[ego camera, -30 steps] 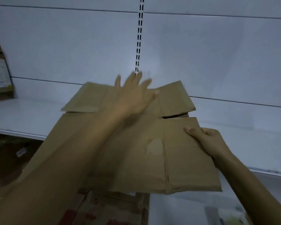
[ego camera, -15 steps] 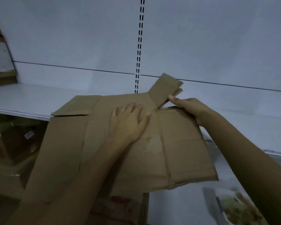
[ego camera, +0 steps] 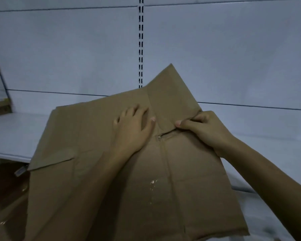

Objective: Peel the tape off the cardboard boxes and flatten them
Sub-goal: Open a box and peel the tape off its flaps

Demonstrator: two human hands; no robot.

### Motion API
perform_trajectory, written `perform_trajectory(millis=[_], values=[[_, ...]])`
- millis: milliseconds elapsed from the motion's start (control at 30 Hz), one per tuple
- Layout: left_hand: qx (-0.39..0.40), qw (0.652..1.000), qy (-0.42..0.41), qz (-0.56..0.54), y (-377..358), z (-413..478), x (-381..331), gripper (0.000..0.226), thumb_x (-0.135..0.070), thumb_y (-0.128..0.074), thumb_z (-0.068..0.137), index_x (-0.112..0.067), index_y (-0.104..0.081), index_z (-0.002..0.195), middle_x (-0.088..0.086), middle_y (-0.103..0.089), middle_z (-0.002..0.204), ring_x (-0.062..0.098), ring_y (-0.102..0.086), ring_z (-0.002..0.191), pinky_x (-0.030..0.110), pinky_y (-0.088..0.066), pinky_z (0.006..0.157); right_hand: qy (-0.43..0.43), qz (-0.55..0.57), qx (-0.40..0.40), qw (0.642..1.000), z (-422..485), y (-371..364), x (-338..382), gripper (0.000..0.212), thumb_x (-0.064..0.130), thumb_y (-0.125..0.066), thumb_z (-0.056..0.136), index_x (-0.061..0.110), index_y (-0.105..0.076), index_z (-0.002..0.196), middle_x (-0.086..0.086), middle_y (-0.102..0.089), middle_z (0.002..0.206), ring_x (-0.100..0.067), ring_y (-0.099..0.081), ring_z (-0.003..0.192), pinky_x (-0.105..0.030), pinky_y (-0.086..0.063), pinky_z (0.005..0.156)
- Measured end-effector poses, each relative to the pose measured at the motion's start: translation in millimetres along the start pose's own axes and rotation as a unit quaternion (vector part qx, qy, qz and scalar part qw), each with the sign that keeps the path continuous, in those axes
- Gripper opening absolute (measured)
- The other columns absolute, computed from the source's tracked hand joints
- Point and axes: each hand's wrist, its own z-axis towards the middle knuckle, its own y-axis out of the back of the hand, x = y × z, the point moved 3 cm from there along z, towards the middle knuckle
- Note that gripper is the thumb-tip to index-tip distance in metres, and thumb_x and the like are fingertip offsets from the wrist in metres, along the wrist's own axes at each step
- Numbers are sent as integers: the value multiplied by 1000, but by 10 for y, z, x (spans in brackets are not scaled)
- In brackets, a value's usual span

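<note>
Nearly flat cardboard box (ego camera: 94, 180) under left hand (ego camera: 134, 129), right hand (ego camera: 207, 131) pinching flap (ego camera: 172, 96)

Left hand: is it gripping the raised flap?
No, the left hand lies flat on the box; the right hand pinches the flap.

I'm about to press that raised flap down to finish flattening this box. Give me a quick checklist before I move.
1. Left hand pressing the cardboard box flat: ok, fingers spread on the panel.
2. Right hand grip on the flap: ok, thumb and fingers pinch its lower edge.
3. Flap lying flat: not ok, it stands up at a tilt.
4. Tape all off: cannot tell. The light is dim and only a pale patch shows.
5. Box supported: ok at the far end, which lies on the shelf. The near end overhangs.
</note>
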Motion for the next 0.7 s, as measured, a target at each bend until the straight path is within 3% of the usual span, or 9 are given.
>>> perform_trajectory(millis=[100,167,233,267,367,600,700], values=[[-16,1000,6,11,-87,-5,3,55,-57,-33,96,-27,-42,141,1,-31,155,23,-29,139,47,-24,108,-11,28,42,999,80,-12,-114,24,25,-74,82,11,-75,62,-4,-69,63,-11,-65,56,-14,-46,50],[103,993,48,41,-274,-48,66,57,-56,-31,98,-26,-35,147,1,-26,158,23,-26,142,45,-20,112,-76,47,99,991,89,-56,-331,30,21,-73,83,19,-73,54,4,-69,59,-5,-65,54,-13,-46,49],[234,966,76,73,-431,-79,119,58,-56,-30,99,-26,-32,149,2,-25,159,21,-23,144,44,-15,115,-126,59,135,981,69,-114,-569,17,23,-73,84,16,-77,69,2,-73,72,-7,-68,65,-18,-52,58],[255,961,82,72,-460,-77,122,58,-56,-30,99,-26,-33,149,2,-25,159,21,-22,144,44,-15,116,-127,68,135,980,69,-118,-667,15,26,-73,83,12,-77,78,0,-74,78,-9,-69,70,-19,-54,62],[234,966,88,61,-429,-75,72,57,-55,-34,98,-26,-37,147,1,-28,157,20,-26,143,45,-19,117,-81,82,113,987,92,-108,-781,23,35,-73,82,13,-77,85,0,-75,82,-10,-71,74,-17,-55,62],[221,967,127,3,-393,-142,-11,53,-51,-44,97,-20,-48,140,-4,-45,146,16,-45,130,33,-33,108,-42,99,119,987,66,-118,-797,44,54,-70,75,10,-77,77,-5,-74,75,-17,-71,73,-17,-54,61],[217,966,138,-1,-387,-159,0,52,-52,-45,96,-21,-50,138,-5,-48,144,15,-48,127,27,-35,101,-45,85,104,990,62,-116,-774,61,65,-64,70,6,-77,79,4,-74,74,-6,-69,71,-9,-50,59]])
